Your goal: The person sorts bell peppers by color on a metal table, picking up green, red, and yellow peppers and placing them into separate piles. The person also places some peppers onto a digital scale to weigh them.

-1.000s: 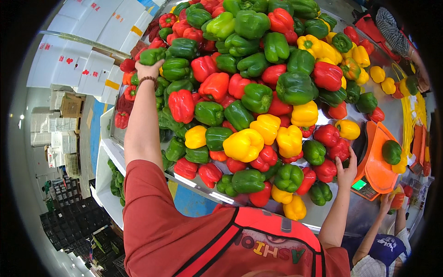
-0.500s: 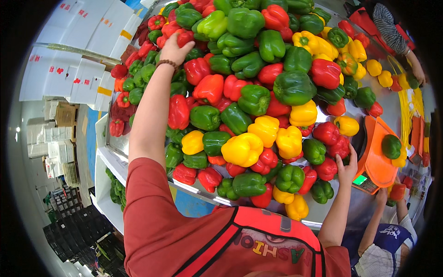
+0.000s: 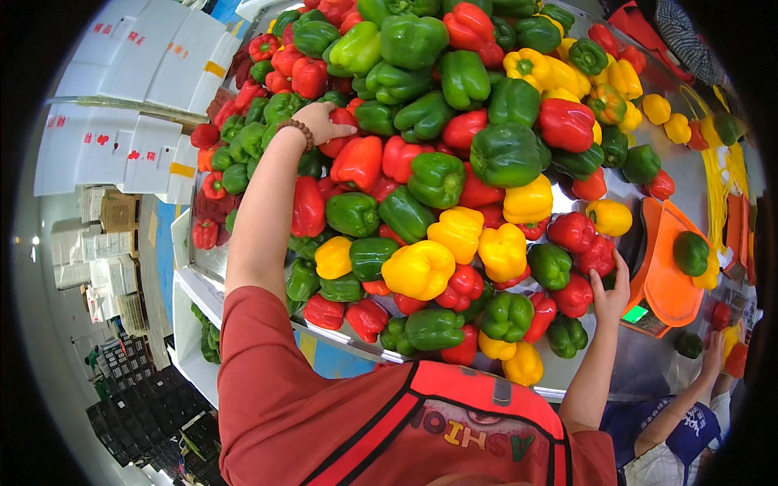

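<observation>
A large heap of red, green and yellow bell peppers covers the metal table in front of me. My left hand (image 3: 324, 124), with a beaded bracelet at the wrist, reaches into the upper left of the heap. Its fingers curl over a red bell pepper (image 3: 339, 144), partly hidden beneath them. At the heap's right edge, my right hand (image 3: 611, 293) has thumb and index finger spread. It rests against a red bell pepper (image 3: 596, 256) and beside a lower red bell pepper (image 3: 574, 296); its other fingers are partly hidden.
An orange weighing tray (image 3: 668, 271) with a green bell pepper (image 3: 690, 253) stands right of my right hand. A co-worker's hand (image 3: 713, 353) is among peppers at the lower right. White boxes (image 3: 105, 146) are stacked at the left; yellow strips (image 3: 721, 174) lie far right.
My left hand has come nearer to me, from a red bell pepper farther up the heap to another one. My right hand stays in place. The co-worker's hands at the lower right have shifted.
</observation>
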Demonstrator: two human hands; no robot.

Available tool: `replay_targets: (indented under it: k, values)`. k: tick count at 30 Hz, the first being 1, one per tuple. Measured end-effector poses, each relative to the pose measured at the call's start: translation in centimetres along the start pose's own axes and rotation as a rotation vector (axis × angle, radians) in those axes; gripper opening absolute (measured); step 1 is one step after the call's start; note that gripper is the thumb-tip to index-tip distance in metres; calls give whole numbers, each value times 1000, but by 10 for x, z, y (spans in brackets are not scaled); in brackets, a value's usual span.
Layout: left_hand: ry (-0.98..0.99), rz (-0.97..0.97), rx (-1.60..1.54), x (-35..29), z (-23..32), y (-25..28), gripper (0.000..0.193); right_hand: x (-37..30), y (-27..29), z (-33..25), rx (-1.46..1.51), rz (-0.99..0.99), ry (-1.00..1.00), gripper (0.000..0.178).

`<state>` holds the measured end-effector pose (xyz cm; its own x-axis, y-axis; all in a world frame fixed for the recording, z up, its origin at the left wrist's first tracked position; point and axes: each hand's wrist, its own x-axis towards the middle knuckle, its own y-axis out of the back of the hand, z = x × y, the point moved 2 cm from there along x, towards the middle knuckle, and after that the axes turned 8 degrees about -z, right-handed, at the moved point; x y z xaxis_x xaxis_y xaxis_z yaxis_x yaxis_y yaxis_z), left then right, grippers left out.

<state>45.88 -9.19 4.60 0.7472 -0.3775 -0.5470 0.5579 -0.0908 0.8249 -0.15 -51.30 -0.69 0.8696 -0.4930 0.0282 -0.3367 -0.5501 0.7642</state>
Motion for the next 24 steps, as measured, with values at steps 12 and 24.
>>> replay_targets:
  k: [12, 24]
  values:
    - [202, 418, 195, -55, -21, 32, 41, -1, -1, 2, -13, -14, -4, 56]
    - [134, 964, -402, 32, -5, 42, 71, -3, -1, 6, -46, 16, 38, 55]
